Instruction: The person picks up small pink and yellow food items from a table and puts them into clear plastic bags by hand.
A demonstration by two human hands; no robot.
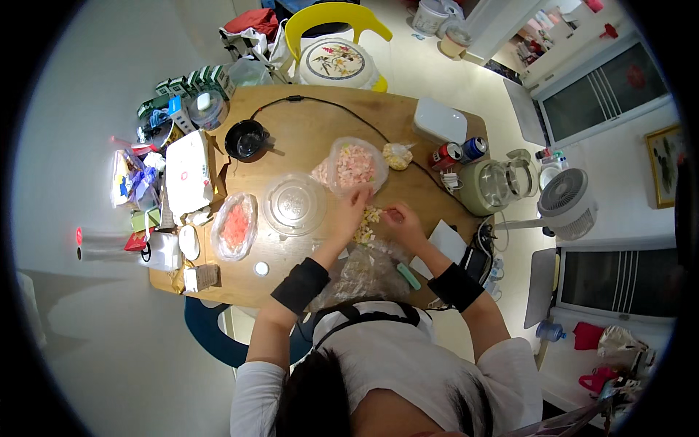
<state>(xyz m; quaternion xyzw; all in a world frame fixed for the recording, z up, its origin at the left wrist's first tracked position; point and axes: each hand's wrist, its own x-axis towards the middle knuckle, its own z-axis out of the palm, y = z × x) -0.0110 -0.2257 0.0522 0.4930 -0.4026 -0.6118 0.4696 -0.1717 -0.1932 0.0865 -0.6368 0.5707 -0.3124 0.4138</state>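
Observation:
My left hand is at the near rim of a clear plastic bowl, which holds many small pale pink pieces. Its fingers point away from me, and what lies under them is hidden. My right hand has its fingers bunched beside a pile of small yellow and white pieces. Whether a piece sits between those fingertips is too small to tell. Crumpled clear plastic bags lie between my forearms and the table edge. Left of my left hand rests a round clear plastic lid.
A bag of coral-pink pieces lies left on the wooden table. Further off are a black bowl, a small bag of yellow pieces, drink cans and a green appliance. A black cable crosses the far side. A mint-green tool lies near me.

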